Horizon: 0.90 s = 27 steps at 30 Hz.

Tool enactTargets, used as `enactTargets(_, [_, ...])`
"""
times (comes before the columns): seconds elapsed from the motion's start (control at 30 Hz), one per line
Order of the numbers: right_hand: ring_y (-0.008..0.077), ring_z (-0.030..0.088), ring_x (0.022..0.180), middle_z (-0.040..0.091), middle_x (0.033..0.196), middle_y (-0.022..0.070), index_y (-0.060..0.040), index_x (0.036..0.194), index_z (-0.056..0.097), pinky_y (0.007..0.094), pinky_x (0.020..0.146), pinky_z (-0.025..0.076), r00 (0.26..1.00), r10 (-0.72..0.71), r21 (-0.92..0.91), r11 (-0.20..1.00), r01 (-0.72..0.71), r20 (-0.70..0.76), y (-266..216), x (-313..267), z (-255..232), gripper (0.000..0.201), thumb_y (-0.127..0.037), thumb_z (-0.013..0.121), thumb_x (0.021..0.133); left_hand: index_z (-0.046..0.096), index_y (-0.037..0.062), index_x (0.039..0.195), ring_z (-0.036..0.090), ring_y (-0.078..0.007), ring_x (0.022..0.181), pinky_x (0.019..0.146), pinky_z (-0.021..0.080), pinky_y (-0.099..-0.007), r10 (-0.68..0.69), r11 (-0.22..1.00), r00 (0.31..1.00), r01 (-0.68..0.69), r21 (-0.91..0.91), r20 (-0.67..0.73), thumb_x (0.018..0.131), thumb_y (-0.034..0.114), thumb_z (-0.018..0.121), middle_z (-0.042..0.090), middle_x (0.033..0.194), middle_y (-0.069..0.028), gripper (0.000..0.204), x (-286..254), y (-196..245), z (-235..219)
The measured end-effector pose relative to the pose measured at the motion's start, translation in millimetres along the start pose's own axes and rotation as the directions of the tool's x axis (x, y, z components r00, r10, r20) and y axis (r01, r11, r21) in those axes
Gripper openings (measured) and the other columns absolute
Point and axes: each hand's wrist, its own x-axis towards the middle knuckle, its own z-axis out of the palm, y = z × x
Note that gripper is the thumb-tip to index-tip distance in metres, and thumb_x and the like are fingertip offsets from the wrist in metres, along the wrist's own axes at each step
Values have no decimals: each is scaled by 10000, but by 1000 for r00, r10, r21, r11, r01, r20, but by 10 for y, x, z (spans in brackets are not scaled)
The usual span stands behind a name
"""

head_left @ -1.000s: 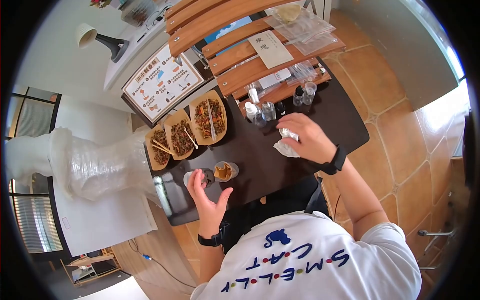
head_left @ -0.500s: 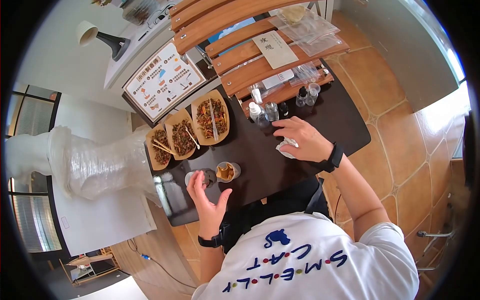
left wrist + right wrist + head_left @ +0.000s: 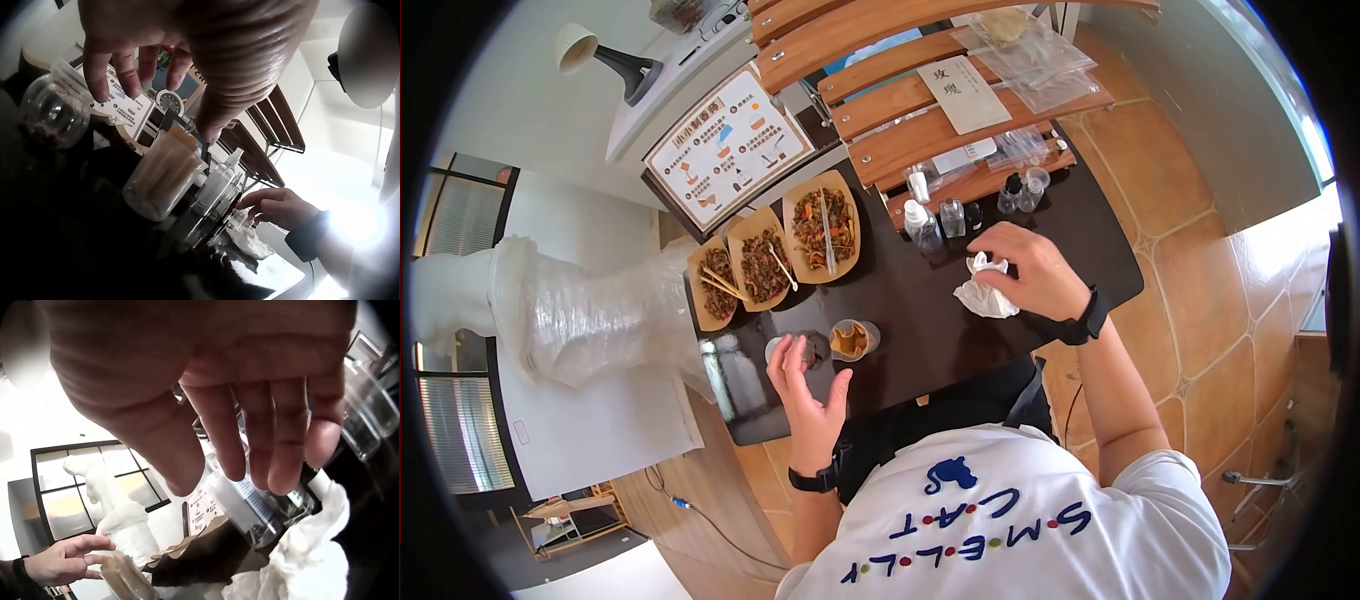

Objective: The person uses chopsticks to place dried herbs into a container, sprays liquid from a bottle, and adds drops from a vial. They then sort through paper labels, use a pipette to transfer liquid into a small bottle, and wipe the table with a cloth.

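Observation:
My left hand (image 3: 810, 418) is held with loosely bent, spread fingers near the table's front left. Close by its fingertips stand a clear round jar (image 3: 55, 112) and a clear plastic cup (image 3: 853, 340) with folded brown paper inside; the hand holds neither. Over the right part of the table, my right hand (image 3: 1040, 275) hovers with relaxed fingers above a crumpled white tissue (image 3: 988, 292). In the right wrist view nothing lies between its thumb and fingers, and the tissue (image 3: 306, 550) sits below them. Just beyond are a white-capped bottle (image 3: 920, 222) and a square glass bottle (image 3: 952, 217).
Three paper trays (image 3: 822, 228) of dried plant bits, with sticks and tweezers on them, line the table's far left. A slatted wooden rack (image 3: 930, 130) with a card (image 3: 963, 95) and plastic bags stands behind. Dropper bottles (image 3: 1010, 194) are at the back right.
My right hand has drawn back from the bottles and shifted slightly right, so more of the tissue shows. My left hand has stayed nearly in place. The head view has shifted a little.

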Motion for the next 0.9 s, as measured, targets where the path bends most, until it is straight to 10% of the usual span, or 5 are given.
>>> enactTargets(0.07, [354,640,1022,644,1099,152,-19,1134,674,411,877,533,986,165,56,985,-166,23,-21,-63,-29,351,-91,764,803,454,50,1448,465,-317,1294,1038,441,-415,-6,1000,1000,6,5,-9,869,201,809,368,1477,-164,695,5,30,-4])
enactTargets(0.4, [337,636,900,588,982,145,-31,913,657,404,805,544,997,-45,-229,972,59,64,263,-299,300,157,39,655,772,496,36,1402,480,-297,1307,1024,492,-405,19,1000,1000,-19,10,17,892,155,768,390,1475,-157,589,38,77,-10])
enactTargets(0.57, [350,611,890,616,934,173,8,865,699,418,801,539,871,80,-342,899,-273,-485,452,-240,82,118,29,628,773,543,40,1355,530,-300,1222,1026,456,-409,14,999,1000,-15,-50,-28,890,144,770,423,1437,-148,528,-23,52,-61])
enactTargets(0.67, [372,604,899,606,965,182,41,890,692,429,820,534,936,118,-603,737,-306,-331,563,-246,88,107,11,636,803,561,35,1328,522,-308,1244,1050,449,-420,-31,997,1000,31,-71,-3,890,121,762,428,1432,-149,490,-60,60,-85])
enactTargets(0.9, [323,614,891,525,977,161,9,850,614,414,778,542,987,5,-552,828,-93,-159,399,-129,540,62,2,632,791,589,38,1290,526,-334,1236,1052,443,-428,-21,999,998,22,-36,52,887,124,760,457,1400,-159,445,-79,52,-92])
